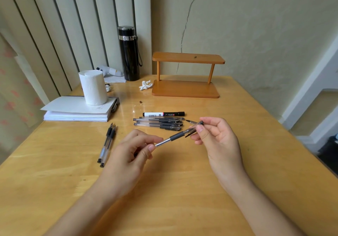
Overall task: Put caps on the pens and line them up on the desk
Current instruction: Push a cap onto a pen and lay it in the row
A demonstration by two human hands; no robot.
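Head view: left hand (136, 149) pinches a clear black-grip gel pen (172, 138); right hand (216, 140) pinches its clear plastic cap (196, 125) at the tip.

A black flask (129, 53) with a silver band stands upright at the back of the wooden desk (237, 144), near the wall, with a small white gadget (109, 71) lying just to its left. A wooden two-tier stand (186, 75) sits to the right of the flask, and a crumpled tissue (145, 85) lies just beside the stand's base. On the left, a roll of toilet paper (93, 87) stands upright on a stack of white paper (78, 110).
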